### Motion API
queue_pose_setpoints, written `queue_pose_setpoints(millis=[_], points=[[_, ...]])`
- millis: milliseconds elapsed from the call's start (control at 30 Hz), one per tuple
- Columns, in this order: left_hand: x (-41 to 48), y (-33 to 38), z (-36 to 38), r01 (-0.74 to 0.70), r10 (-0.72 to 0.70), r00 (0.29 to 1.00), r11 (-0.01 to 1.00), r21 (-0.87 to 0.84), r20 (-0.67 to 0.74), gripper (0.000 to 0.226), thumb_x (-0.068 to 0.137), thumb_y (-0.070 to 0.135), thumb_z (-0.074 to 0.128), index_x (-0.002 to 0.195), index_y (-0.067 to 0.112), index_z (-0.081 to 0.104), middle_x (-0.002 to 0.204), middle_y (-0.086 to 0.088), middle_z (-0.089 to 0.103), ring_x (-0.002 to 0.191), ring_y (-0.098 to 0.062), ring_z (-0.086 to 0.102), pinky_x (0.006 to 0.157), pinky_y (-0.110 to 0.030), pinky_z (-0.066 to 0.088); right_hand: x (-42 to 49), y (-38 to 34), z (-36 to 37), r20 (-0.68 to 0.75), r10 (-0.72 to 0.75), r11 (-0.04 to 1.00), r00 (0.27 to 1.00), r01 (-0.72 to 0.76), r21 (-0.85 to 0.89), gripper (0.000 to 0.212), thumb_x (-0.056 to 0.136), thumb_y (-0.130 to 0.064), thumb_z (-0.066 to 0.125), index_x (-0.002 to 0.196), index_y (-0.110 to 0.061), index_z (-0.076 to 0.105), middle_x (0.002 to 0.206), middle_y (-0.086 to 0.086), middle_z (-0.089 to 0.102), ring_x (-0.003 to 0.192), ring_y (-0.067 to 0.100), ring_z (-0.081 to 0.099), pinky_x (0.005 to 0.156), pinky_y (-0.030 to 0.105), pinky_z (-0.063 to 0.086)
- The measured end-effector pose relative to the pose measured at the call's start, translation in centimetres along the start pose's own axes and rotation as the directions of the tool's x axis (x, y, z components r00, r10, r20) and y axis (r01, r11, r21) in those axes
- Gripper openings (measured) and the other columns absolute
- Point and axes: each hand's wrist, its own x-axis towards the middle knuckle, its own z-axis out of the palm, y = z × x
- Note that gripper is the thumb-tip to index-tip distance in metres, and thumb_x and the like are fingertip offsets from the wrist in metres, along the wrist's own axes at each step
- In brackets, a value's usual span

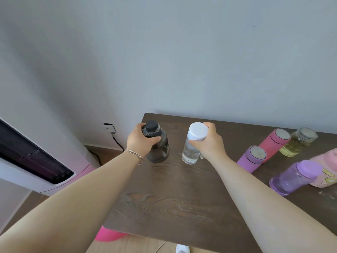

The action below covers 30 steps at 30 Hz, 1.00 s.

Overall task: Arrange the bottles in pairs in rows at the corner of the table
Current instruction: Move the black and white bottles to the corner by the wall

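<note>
A dark smoky bottle (160,150) with a black cap stands near the far left corner of the brown table (173,198). My left hand (140,141) grips it around the neck. Just to its right stands a clear bottle (190,152) with a white cap, and my right hand (209,141) holds it by the cap. The two bottles stand side by side, a small gap between them. Further right stand a purple flask (252,158), a pink flask (273,141), a glass jar of yellow liquid (297,143), a translucent purple bottle (295,177) and a pink patterned bottle (326,174).
The table's far edge runs along a grey wall. Left of the table stands a white appliance (36,161) with a dark vent, and a wall socket (109,127) with a black cable. A pink object (107,234) lies on the floor below the table's near left corner.
</note>
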Motion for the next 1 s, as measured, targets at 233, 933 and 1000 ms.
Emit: queue_pose_setpoints(millis=[233,933,1000], points=[[5.3,0.2,0.7,0.031,-0.030,0.999,0.999,0.022,-0.026,0.068,0.069,0.032,0.082,0.128,0.024,0.050,0.106,0.012,0.057,0.092,-0.013,0.052,0.078,-0.025,0.039,5.4,-1.8,1.7,0.034,0.020,1.000,0.999,-0.020,-0.003,0.078,0.087,-0.023,0.086,0.151,-0.028,0.042,0.124,-0.002,0.053,0.117,0.044,0.071,0.097,0.056,0.065],[23.5,-1.3,5.5,-0.020,0.021,0.998,1.000,-0.015,0.060,0.066,0.066,0.030,0.081,0.124,0.022,0.051,0.112,0.006,0.062,0.099,-0.018,0.057,0.079,-0.027,0.043,21.3,-7.0,8.3,-0.118,0.016,1.000,0.993,-0.015,0.008,0.082,0.090,-0.019,0.089,0.155,-0.015,0.040,0.149,0.015,0.059,0.137,0.039,0.056,0.105,0.044,0.053],[24.0,-1.2,5.9,-0.027,0.028,0.997,1.000,-0.007,0.066,0.067,0.065,0.029,0.081,0.124,0.021,0.051,0.113,0.005,0.063,0.101,-0.019,0.058,0.079,-0.027,0.043,21.8,-7.0,8.5,-0.126,0.018,1.000,0.992,-0.017,0.008,0.082,0.089,-0.019,0.090,0.155,-0.015,0.040,0.149,0.015,0.059,0.137,0.038,0.056,0.105,0.044,0.052]])
